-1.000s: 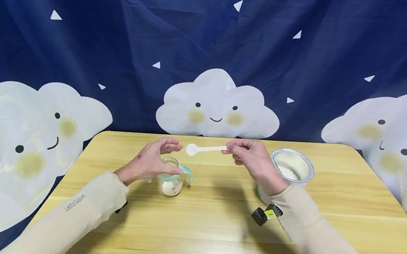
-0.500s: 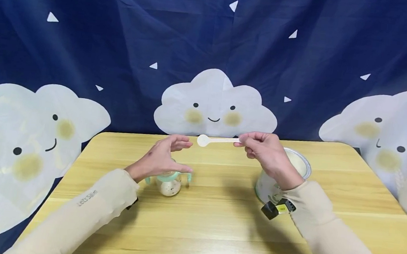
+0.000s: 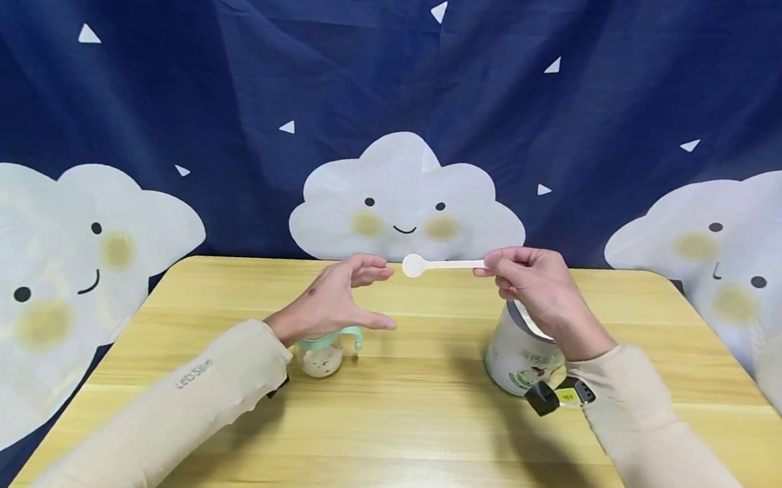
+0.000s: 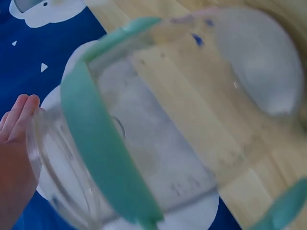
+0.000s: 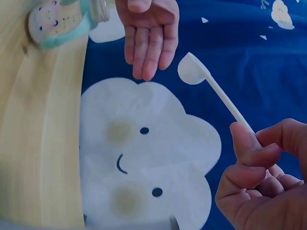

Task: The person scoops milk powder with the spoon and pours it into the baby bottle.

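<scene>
My right hand (image 3: 536, 291) pinches the handle of a white measuring scoop (image 3: 414, 265) between thumb and fingertips, held level above the table. In the right wrist view the scoop's round bowl (image 5: 192, 71) points away from the hand. My left hand (image 3: 338, 298) hangs in the air, thumb and fingers spread apart, its fingertips near the scoop bowl and holding nothing. Below and behind it stands a transparent baby bottle (image 3: 320, 359) with mint-green handles, partly hidden. Its mouth is uncapped, and white powder (image 4: 261, 62) lies at the bottom in the left wrist view.
A round tin (image 3: 522, 361) of white powder, lidless, stands on the right under my right forearm. The wooden table (image 3: 401, 420) ends in front of a blue curtain (image 3: 354, 49) printed with clouds. A black wrist camera (image 3: 554, 396) sits below my right wrist.
My right hand has moved right and slightly up with the scoop, away from the bottle and over the tin. The left hand has also shifted right, away from the bottle's mouth.
</scene>
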